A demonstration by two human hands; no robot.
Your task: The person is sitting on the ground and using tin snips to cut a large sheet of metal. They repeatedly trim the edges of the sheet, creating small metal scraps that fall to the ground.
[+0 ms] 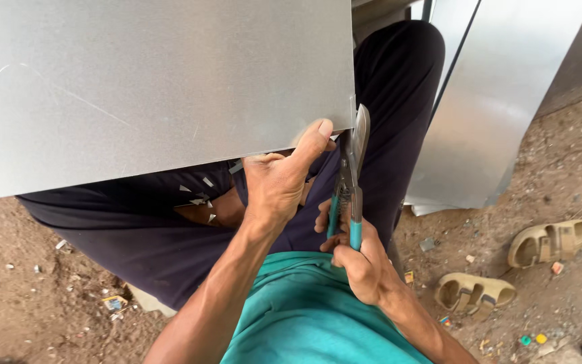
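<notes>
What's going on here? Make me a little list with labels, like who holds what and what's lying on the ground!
Left hand: left hand grips the lower edge of the metal sheet, thumb pressed on top
Right hand: right hand squeezes the tin snips by their teal handles
Snips: blades at the sheet's right corner
Lap: small metal scraps on dark trousers
Ground: two tan sandals on dirt
Behind: another metal sheet, leaning

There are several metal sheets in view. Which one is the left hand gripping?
The left hand grips the big sheet lying across the lap, thumb on its lower edge. The other sheets lean untouched at the right.
</notes>
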